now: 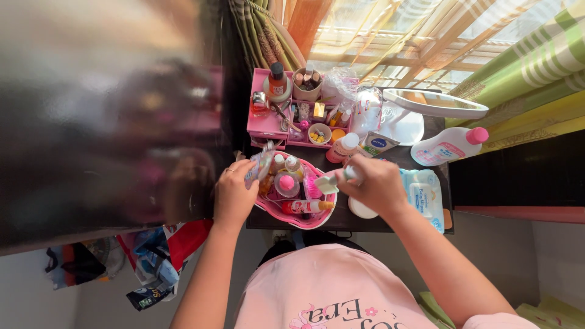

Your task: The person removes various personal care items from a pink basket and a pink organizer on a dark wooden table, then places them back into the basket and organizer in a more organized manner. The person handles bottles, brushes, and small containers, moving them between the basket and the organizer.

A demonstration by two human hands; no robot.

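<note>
Head camera looks steeply down, close over table [426, 155]

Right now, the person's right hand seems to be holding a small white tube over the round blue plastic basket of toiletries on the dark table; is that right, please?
Not quite: the round plastic basket is pink, not blue, as the head view shows. The rest stands: the right hand holds a small white tube over it on the dark table.

A blurred dark panel [103, 122] fills the left side (its reflections unreadable), hiding whatever lies behind.
</note>
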